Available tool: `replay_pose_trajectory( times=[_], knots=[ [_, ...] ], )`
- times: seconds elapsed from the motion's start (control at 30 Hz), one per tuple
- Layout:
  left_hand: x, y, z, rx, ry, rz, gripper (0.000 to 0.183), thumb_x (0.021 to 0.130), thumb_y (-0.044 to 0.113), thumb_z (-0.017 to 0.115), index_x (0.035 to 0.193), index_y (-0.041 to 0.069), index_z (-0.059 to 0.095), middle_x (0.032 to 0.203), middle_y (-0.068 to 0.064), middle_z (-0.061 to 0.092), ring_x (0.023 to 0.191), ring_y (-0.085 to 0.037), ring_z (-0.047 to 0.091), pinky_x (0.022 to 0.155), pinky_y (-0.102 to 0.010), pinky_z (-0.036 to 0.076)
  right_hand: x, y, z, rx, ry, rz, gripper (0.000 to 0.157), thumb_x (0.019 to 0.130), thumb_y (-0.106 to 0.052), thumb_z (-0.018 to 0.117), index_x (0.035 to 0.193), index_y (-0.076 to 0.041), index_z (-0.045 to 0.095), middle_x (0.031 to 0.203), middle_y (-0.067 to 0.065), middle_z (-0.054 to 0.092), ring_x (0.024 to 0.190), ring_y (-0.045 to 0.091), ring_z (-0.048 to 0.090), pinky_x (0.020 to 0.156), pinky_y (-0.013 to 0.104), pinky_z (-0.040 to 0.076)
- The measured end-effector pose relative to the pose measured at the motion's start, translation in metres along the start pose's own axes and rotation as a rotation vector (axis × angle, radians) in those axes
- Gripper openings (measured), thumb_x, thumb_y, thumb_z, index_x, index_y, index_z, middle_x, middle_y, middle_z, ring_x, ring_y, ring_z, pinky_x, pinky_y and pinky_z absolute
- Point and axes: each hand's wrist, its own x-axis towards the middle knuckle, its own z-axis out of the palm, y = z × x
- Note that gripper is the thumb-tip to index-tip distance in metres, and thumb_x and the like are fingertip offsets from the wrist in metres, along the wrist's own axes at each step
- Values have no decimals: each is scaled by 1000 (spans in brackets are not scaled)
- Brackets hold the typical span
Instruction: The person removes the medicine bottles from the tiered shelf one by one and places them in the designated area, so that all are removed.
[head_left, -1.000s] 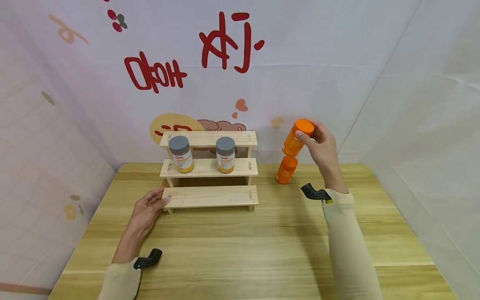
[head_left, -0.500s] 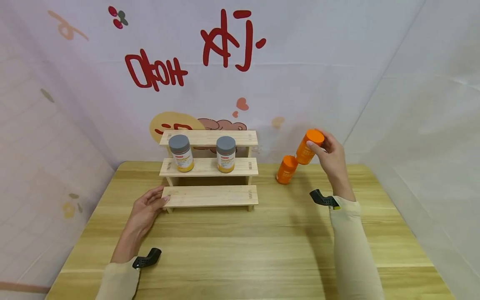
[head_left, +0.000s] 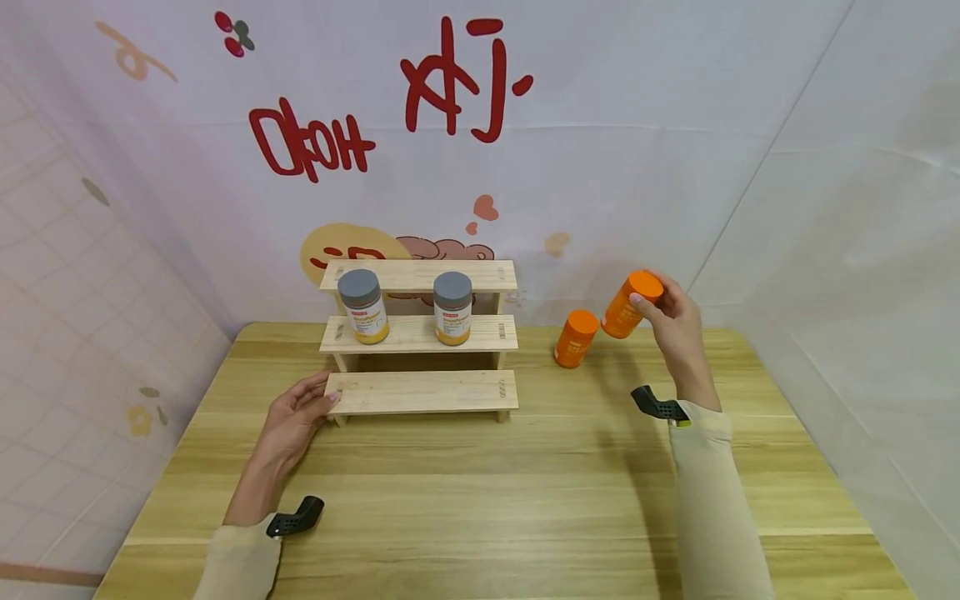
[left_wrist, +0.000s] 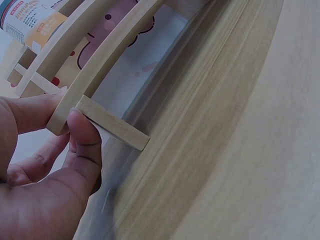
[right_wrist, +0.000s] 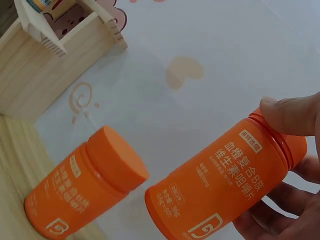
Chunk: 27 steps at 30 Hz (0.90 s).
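My right hand [head_left: 678, 327] grips an orange pill bottle [head_left: 624, 313] near its cap, thumb on the near side. That bottle, with pale print on its label [right_wrist: 220, 180], is close over the back right of the table. Just left of it a matching orange bottle [head_left: 576, 340] stands upright on the wood. My left hand [head_left: 296, 417] pinches the left end of the lowest step of a three-step wooden rack [head_left: 420, 393]; in the left wrist view thumb and fingers close around the board's end [left_wrist: 64, 112]. Two grey-lidded jars [head_left: 364, 310] stand on the middle step.
The wood-grain table [head_left: 480, 517] meets a white printed cloth backdrop [head_left: 630, 150] at the back. More cloth hangs at the left and right sides. The rack's top step [head_left: 420, 273] is close to the backdrop.
My right hand has lowered the orange bottle and carried it to the right, from above the standing bottle to beside it. My left hand stays at the rack.
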Motion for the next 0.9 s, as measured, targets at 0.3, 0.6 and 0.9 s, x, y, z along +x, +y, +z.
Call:
replay_pose_trajectory(
  times=[0.3,0.6,0.9],
  knots=[
    [-1,2,0,22,5,-15,63,100,10,68,154,-2,38,110,7,58,91,-2,58,74,-20,55,-1,32,0,-106,-43,75,65,99,-34,69,157,-19,43,141,-4,59,119,4,53,102,22,44],
    [0,-1,1,1,-1,1,64,99,8,68,154,-5,36,108,7,63,91,-4,60,72,-22,55,-6,57,5,-95,-79,66,66,99,-30,71,157,-13,43,131,-6,59,116,4,55,93,13,47],
    [0,-1,0,2,7,-6,63,100,9,68,154,-2,38,108,6,57,91,-2,58,73,-20,55,-9,81,3,-110,-78,66,65,100,-30,70,156,-11,44,130,-4,60,115,1,54,93,10,46]
  ],
)
